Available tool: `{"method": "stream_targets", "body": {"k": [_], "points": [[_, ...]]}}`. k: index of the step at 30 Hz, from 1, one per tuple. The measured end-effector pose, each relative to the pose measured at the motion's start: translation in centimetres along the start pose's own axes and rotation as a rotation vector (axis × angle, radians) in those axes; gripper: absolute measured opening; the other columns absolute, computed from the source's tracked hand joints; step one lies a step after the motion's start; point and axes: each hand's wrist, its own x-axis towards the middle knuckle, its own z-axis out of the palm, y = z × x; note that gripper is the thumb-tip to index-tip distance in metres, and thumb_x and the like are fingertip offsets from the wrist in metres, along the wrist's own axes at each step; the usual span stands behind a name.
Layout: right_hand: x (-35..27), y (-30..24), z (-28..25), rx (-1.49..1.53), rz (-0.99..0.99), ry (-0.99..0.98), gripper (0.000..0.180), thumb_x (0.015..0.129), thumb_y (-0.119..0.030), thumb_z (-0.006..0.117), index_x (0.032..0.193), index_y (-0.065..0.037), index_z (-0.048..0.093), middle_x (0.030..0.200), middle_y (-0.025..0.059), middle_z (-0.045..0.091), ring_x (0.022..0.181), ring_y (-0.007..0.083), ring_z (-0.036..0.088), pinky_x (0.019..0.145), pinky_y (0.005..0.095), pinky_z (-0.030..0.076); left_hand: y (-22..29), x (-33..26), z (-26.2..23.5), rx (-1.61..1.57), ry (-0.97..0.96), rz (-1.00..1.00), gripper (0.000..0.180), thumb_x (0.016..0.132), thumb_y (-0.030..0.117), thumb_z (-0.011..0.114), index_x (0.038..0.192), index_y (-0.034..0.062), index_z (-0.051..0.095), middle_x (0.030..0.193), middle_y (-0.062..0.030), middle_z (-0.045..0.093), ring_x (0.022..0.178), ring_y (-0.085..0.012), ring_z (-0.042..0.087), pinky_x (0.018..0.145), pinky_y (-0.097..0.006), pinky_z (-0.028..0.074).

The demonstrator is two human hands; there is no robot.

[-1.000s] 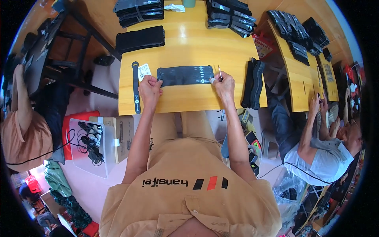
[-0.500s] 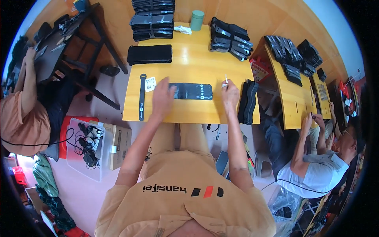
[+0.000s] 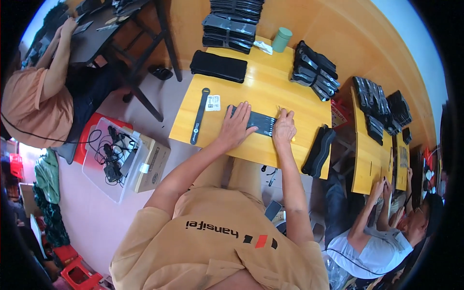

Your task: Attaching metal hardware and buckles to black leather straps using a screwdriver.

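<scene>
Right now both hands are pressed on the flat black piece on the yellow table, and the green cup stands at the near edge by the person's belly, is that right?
Not quite. In the head view the green cup stands at the far edge of the yellow table, beside the stacked black pieces. The left hand and right hand do rest on the flat black piece.

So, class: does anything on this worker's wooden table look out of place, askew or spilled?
One pile: the dark stack at the table's right edge juts past the rim. Otherwise nothing stands out; both hands press the flat black piece.
</scene>
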Motion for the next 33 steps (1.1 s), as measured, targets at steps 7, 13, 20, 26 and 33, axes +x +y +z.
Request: {"method": "stream_targets", "body": {"k": [7, 13, 20, 26, 33], "points": [[0.4, 1.2, -0.4, 0.114, 0.044, -0.008, 0.019, 0.087, -0.016, 0.045, 0.102, -0.008, 0.052, 0.092, 0.0162, 0.050, 0.081, 0.0340, 0.058, 0.064, 0.0445, 0.048, -2.1, -1.4, -4.6, 0.077, 0.149, -0.159, 0.063, 0.084, 0.037, 0.054, 0.126, -0.0050, 0.036, 0.131, -0.0193, 0.039, 0.126, -0.0308, 0.032, 0.103, -0.046, 0.024], [-0.5, 2.4, -3.7, 0.441, 0.178, 0.149, 0.023, 0.083, -0.013, 0.050, 0.103, -0.005, 0.059, 0.088, 0.0160, 0.053, 0.078, 0.0326, 0.056, 0.067, 0.0417, 0.043, -5.5, -6.3, -8.8, -0.024, 0.014, -0.724, 0.053, 0.071, 0.019, 0.068, 0.114, -0.0017, 0.046, 0.110, -0.0190, 0.049, 0.100, -0.0334, 0.050, 0.081, -0.043, 0.044], [-7.0, -2.6, -6.4, 0.887, -0.014, 0.035, 0.015, 0.080, 0.001, 0.050, 0.089, -0.001, 0.062, 0.074, 0.0108, 0.056, 0.070, 0.0205, 0.055, 0.063, 0.0318, 0.043, -7.6, -7.7, -7.6, -0.519, 0.027, -0.855, 0.022, 0.071, 0.010, 0.065, 0.089, 0.0009, 0.056, 0.064, -0.0068, 0.057, 0.058, -0.0220, 0.057, 0.051, -0.033, 0.046], [-10.3, -8.7, -9.9, 1.389, 0.083, -0.467, 0.025, 0.080, 0.002, 0.052, 0.105, -0.003, 0.052, 0.075, 0.0017, 0.053, 0.071, 0.0088, 0.052, 0.062, 0.0219, 0.041, -1.0, -5.5, -11.2, -1.414, 0.034, -0.944, 0.013, 0.079, 0.010, 0.063, 0.090, 0.0048, 0.058, 0.072, 0.0007, 0.057, 0.056, -0.0046, 0.052, 0.045, -0.018, 0.042], [-9.1, -7.9, -12.2, 1.995, 0.490, -0.809, 0.012, 0.085, -0.005, 0.052, 0.097, -0.007, 0.049, 0.076, 0.0047, 0.055, 0.039, 0.0031, 0.032, 0.036, 0.0174, 0.022, 3.0, -4.5, -12.9, -1.652, -0.021, -0.790, 0.019, 0.085, 0.015, 0.058, 0.100, 0.0023, 0.058, 0.085, -0.0040, 0.061, 0.071, -0.0074, 0.059, 0.055, -0.018, 0.048]]}}
